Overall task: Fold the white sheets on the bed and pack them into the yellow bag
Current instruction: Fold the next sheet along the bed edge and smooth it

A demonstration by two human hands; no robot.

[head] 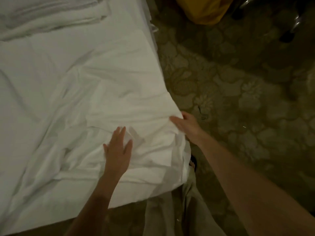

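Note:
A white sheet [129,99] lies partly folded and creased at the near right corner of the bed [42,82]. My left hand [117,150] lies flat on it with straight fingers, pressing the cloth down. At the sheet's right edge, where it hangs over the bed corner, my right hand [185,125] touches the fold with extended fingers; the fingertips are partly hidden by cloth. The yellow bag [204,9] stands on the floor at the top of the view, cut off by the frame.
More white linen [51,16] is bunched at the bed's far left. Patterned carpet [238,99] covers the floor to the right. Dark objects with metal parts [293,28] stand at the top right. Pale cloth [170,210] hangs down below the bed corner.

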